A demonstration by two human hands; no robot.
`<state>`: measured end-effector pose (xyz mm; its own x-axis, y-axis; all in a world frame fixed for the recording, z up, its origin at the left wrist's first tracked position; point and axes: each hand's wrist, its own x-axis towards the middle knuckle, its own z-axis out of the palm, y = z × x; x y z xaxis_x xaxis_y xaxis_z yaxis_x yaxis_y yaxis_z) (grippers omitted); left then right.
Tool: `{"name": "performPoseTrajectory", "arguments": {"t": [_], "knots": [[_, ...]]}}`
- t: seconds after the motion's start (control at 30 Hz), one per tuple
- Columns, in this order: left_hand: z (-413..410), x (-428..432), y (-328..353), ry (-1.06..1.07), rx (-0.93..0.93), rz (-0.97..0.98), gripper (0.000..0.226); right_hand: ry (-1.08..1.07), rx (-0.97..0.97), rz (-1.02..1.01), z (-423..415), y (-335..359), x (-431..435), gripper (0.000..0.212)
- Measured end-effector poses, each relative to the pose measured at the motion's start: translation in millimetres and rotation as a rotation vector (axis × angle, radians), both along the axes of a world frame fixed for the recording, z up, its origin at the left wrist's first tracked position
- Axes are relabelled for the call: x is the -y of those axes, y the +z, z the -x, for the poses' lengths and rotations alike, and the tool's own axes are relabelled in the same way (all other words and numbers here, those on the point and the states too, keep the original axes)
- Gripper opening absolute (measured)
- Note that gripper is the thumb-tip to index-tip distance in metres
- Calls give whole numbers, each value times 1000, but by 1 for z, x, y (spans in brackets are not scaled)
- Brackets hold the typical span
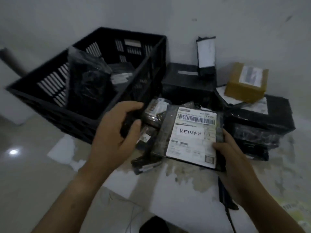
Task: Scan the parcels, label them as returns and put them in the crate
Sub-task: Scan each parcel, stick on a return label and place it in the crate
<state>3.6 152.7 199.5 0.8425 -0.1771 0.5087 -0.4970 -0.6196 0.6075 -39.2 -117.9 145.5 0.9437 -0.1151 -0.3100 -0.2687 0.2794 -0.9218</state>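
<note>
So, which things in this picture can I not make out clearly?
Head view only:
- Small print on the label of the parcel in the right hand: too small and blurred; only RETURN reads.
- The dark thing the left hand grips: covered by that hand, blurred.
- Bottom of the crate: hidden by its near wall and the parcels inside.
- Black object near the bottom edge: partly under the right forearm.

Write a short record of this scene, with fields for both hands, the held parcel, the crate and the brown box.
left hand: grips a dark object, too blurred to identify
right hand: holds the parcel by its lower right corner
parcel: black wrap, white label, note reading RETURN
crate: black, dark parcels inside
brown box: on black parcels, right of the crate
</note>
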Motion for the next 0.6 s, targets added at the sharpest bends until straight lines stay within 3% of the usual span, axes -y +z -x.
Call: {"name": "performPoseTrajectory", "arguments": {"t": [0.2, 0.43, 0.6], "knots": [[-42, -131, 2, 274, 45, -269, 34, 86, 38, 81, -44, 47, -57, 54], [-75, -171, -8, 292, -27, -530, 49, 130, 172, 135, -120, 89, -114, 60], [-102, -198, 1, 221, -56, -547, 44, 181, 325, 408, -198, 116, -151, 63]]}}
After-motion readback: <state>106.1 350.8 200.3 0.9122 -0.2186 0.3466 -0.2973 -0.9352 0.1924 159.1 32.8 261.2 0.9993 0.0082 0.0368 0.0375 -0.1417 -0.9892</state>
